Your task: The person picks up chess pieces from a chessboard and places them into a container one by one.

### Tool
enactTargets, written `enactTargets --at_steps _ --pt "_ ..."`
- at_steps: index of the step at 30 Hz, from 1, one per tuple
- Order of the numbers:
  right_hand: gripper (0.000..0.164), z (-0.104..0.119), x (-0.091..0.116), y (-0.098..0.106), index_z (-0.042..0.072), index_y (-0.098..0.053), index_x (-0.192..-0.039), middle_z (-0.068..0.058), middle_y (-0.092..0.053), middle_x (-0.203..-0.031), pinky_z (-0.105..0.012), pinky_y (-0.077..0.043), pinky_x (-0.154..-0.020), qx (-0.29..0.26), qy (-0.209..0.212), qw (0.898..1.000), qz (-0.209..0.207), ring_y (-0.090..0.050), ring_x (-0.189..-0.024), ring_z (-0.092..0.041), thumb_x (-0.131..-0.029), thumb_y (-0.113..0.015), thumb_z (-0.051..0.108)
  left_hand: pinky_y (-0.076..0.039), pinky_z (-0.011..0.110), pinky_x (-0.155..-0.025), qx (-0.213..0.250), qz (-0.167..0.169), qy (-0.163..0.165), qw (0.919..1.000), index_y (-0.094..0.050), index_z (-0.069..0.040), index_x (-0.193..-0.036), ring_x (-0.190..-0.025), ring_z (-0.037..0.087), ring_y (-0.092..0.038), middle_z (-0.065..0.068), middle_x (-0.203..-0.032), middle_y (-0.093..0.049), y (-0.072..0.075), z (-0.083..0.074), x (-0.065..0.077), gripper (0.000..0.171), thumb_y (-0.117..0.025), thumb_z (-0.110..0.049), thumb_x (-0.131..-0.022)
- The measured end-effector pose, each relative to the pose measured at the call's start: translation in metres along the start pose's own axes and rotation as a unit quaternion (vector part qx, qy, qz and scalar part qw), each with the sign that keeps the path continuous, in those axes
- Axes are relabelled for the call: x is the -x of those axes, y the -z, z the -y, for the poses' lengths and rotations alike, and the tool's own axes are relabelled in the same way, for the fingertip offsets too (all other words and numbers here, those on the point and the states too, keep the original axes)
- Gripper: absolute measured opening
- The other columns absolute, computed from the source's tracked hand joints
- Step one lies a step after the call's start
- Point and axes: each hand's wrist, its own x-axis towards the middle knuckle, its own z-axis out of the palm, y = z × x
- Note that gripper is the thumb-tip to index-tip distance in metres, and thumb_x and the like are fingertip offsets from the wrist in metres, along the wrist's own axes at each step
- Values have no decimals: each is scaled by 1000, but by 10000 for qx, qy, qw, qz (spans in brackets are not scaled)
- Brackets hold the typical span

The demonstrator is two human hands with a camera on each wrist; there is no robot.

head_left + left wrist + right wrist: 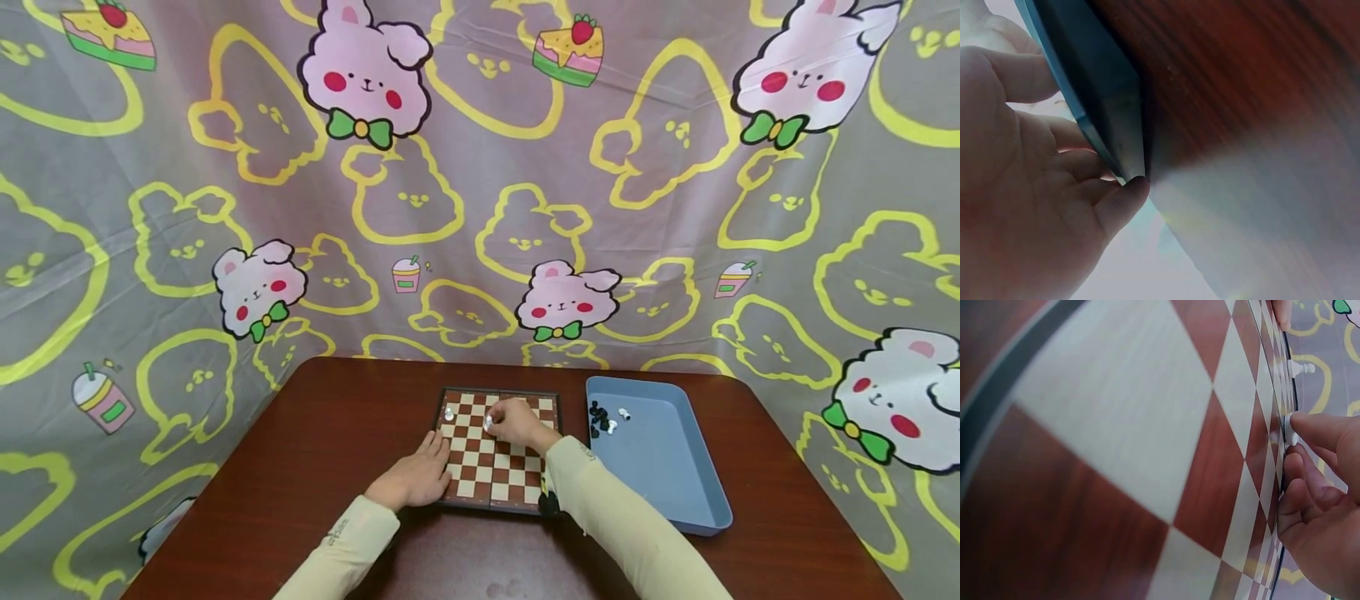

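A brown-and-cream chessboard (pixel 468 473) with a dark rim lies on the table. My right hand (pixel 517 422) pinches a small white chess piece (pixel 1290 429) between thumb and fingers, low over the board's far middle. Its exact shape is mostly hidden by the fingers. Toward the board's far left stands a white pawn (pixel 1301 368), upright and apart from the hands. My left hand (pixel 416 477) rests at the board's left edge, fingers extended onto it. In the left wrist view, fingertips (pixel 1129 194) touch the dark side of the board (pixel 1110 94).
Right of the board sits a blue-grey tray (pixel 660 479). Several black chess pieces (pixel 599 417) are heaped at its left side, with white pieces (pixel 625 413) beside them. Under the right forearm, a dark object (pixel 549 502) overlaps the board's near right corner. A patterned curtain (pixel 480 208) hangs behind the table.
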Motion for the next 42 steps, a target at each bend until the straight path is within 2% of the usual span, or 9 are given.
enactTargets --at_steps 14,21,26,31,37,42 --pt "6 4 9 8 13 -70 -94 4 -61 -87 -29 -48 -63 -318 -153 9992 163 -57 -76 -11 -89 -67 15 -31 45 -106 73 -32 -23 10000 -33 9 -142 -141 36 -14 26 -151 -20 -3 1 0 56 -44 -24 -98" --pt "8 5 15 13 14 -69 -96 4 -61 -90 -28 -49 -59 -406 -78 9987 292 -57 -75 -11 -90 -66 17 -29 45 -107 60 -4 33 10000 -32 8 -143 -141 36 -13 25 -152 -19 -2 0 0 57 -44 -25 -98" --pt "12 7 19 20 11 -70 -100 3 -65 -91 -29 -50 -61 -527 9 9977 433 -60 -75 -10 -90 -66 16 -27 46 -108 86 2 19 10000 -32 9 -143 -141 36 -13 25 -151 -19 -3 1 -1 57 -44 -25 -98" --pt "12 9 23 29 10 -70 -100 5 -65 -91 -29 -48 -62 -356 170 9984 406 -57 -73 -10 -91 -65 16 -27 45 -108 87 -28 -4 10000 -33 9 -142 -141 37 -13 25 -151 -20 -3 2 -1 57 -44 -25 -98" --pt "7 9 32 42 14 -69 -95 5 -64 -87 -30 -49 -64 -239 212 9988 367 -59 -75 -10 -91 -65 16 -28 45 -107 88 -34 -13 10000 -33 9 -142 -141 36 -13 25 -151 -20 -4 3 -2 57 -44 -24 -98" --pt "13 8 40 54 8 -70 -100 6 -65 -87 -32 -49 -67 -213 257 9988 365 -61 -78 -10 -91 -65 16 -28 45 -108 101 -34 -11 9999 -33 9 -142 -141 37 -13 25 -151 -21 -5 3 -3 56 -44 -24 -98"
